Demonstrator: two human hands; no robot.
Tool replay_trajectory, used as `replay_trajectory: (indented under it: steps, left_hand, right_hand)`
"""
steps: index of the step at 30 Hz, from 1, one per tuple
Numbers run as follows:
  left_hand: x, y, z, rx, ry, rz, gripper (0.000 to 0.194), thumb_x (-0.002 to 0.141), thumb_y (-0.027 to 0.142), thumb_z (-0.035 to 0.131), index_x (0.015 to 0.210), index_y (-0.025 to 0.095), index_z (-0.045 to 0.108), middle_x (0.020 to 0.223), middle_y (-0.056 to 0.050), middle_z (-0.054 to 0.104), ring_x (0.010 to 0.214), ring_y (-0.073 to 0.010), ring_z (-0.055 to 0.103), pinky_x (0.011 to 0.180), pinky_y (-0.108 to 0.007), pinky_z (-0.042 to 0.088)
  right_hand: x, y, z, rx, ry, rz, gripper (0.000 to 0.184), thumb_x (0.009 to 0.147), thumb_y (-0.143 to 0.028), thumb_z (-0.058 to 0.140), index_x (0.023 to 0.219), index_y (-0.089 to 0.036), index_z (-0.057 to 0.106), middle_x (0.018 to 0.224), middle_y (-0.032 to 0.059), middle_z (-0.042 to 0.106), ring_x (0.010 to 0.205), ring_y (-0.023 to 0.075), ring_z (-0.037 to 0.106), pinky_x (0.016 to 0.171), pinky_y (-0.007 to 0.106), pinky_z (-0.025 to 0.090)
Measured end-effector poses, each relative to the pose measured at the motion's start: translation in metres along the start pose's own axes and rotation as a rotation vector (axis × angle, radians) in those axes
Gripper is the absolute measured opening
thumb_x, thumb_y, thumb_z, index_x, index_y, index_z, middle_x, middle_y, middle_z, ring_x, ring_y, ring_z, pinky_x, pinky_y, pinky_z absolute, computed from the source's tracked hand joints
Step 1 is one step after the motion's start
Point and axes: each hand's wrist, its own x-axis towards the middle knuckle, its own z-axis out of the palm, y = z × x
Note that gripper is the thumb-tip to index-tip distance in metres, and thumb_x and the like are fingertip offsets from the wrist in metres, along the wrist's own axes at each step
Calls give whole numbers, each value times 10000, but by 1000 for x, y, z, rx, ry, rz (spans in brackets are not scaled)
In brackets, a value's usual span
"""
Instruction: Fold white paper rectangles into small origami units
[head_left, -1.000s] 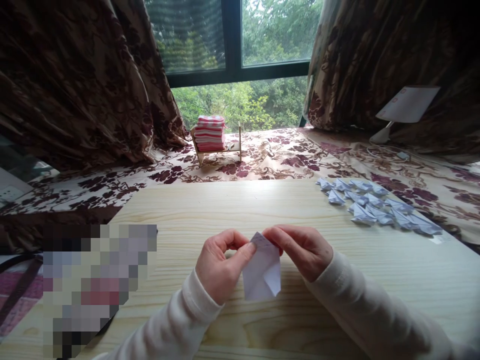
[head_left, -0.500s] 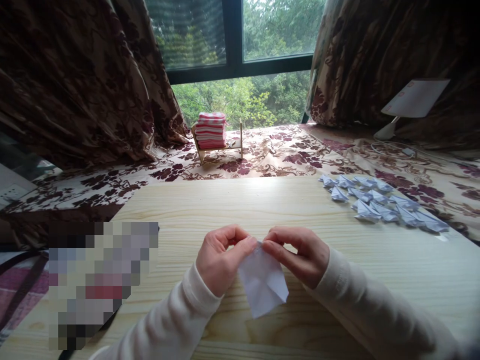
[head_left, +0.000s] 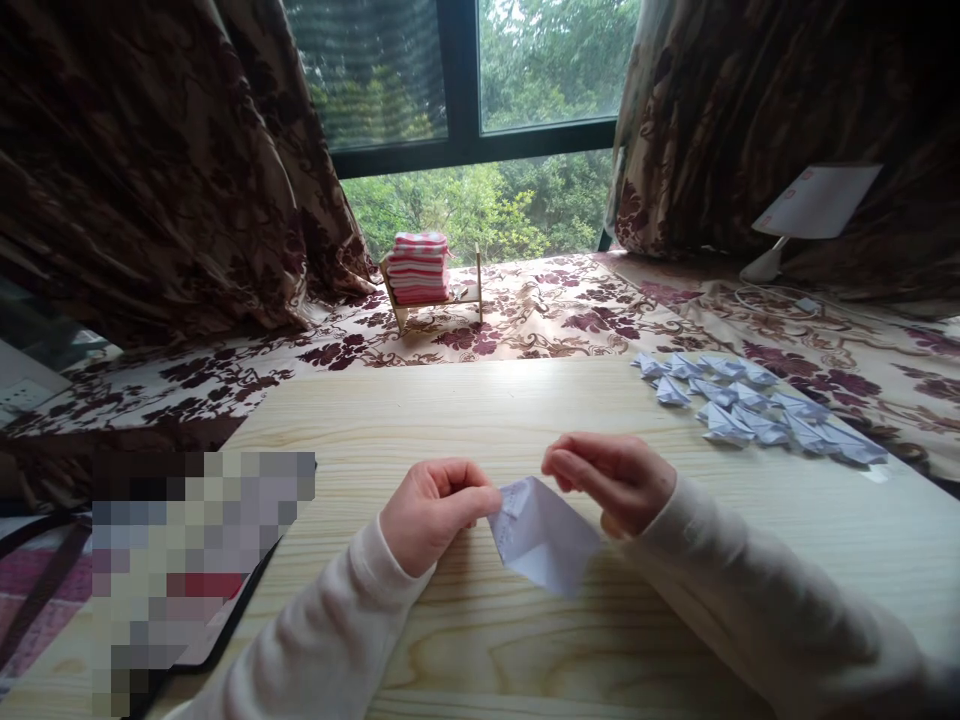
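Note:
A small sheet of folded white paper (head_left: 541,535) is held over the wooden tabletop, tilted, with crease lines on its face. My left hand (head_left: 439,515) pinches its left corner between thumb and fingers. My right hand (head_left: 611,482) is just off the paper's upper right side, fingers curled and pressed together. Nothing shows in its fingertips, and its lower fingers are partly hidden close to the paper's right corner. Several folded white paper pieces (head_left: 750,400) lie in rows at the table's far right corner.
The light wooden table (head_left: 450,400) fills the foreground. A pixelated item (head_left: 202,570) lies at its left. Behind, on patterned cloth, stand a small rack with folded pink-and-white cloths (head_left: 420,268) and a white lamp (head_left: 814,205). Curtains (head_left: 150,150) flank the window.
My right hand has let go of the paper's top edge and moved slightly up and right. The paper has turned in my left hand, its lower end swinging right.

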Motion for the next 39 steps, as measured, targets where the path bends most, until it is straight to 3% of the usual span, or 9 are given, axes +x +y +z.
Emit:
replay_trajectory:
  steps: [3,6,10,13,17,24,27,33,39]
  left_hand:
    - [2,-5,0,1,96,48,207,608,317,631,525,145,550,482,28,485,494,-85,404,510,-226,306]
    - [3,-6,1,6,113,65,223,623,333,633,538,144,551,486,27,488,504,-88,411,517,-228,309]
    - [-3,1,7,-16,-49,-47,214,580,300,643,510,149,507,456,45,440,474,-70,359,481,-215,258]
    - [-6,3,12,-39,-127,-53,221,564,280,658,499,148,493,475,41,434,484,-68,351,475,-212,257]
    - [0,-6,13,-141,254,125,212,633,342,641,602,152,553,521,34,470,528,-86,422,533,-216,345]
    - [1,-13,21,-121,316,194,273,676,406,648,628,154,557,539,37,465,547,-87,402,536,-211,343]
    - [-2,-12,23,-113,267,171,275,689,408,645,640,148,571,552,31,474,557,-89,398,534,-212,335]
    - [-5,-12,24,4,161,222,219,742,357,611,681,148,588,623,11,501,628,-113,429,642,-246,370]
    - [-5,-11,23,-81,122,82,216,664,342,639,631,134,592,533,32,458,538,-85,353,529,-223,288]
  right_hand:
    - [2,-1,-5,78,93,111,405,812,-517,478,773,-157,659,644,46,619,619,143,539,569,260,419]
    - [1,0,-4,64,-12,95,374,742,-503,578,802,-147,677,700,51,648,630,147,545,540,251,410]
    - [1,4,-3,92,-91,91,321,738,-447,606,671,-135,642,560,11,573,511,96,460,467,223,365]
    - [6,5,-8,180,70,130,323,708,-464,640,663,-145,640,559,8,563,512,96,463,474,225,390]
    - [11,6,-10,361,405,218,474,668,-593,619,785,-136,661,644,30,570,550,110,505,474,230,427]
    - [3,6,27,308,17,152,359,683,-510,650,720,-153,649,610,14,594,610,144,549,555,256,455]
    - [1,2,33,413,28,115,294,697,-427,670,819,-159,673,747,42,673,773,200,607,716,313,488]
    - [0,2,32,454,82,102,260,707,-388,672,828,-158,691,780,43,691,758,193,609,721,314,484]
    - [5,15,12,282,-21,126,290,681,-420,681,658,-132,657,500,-25,531,487,88,450,480,228,372]
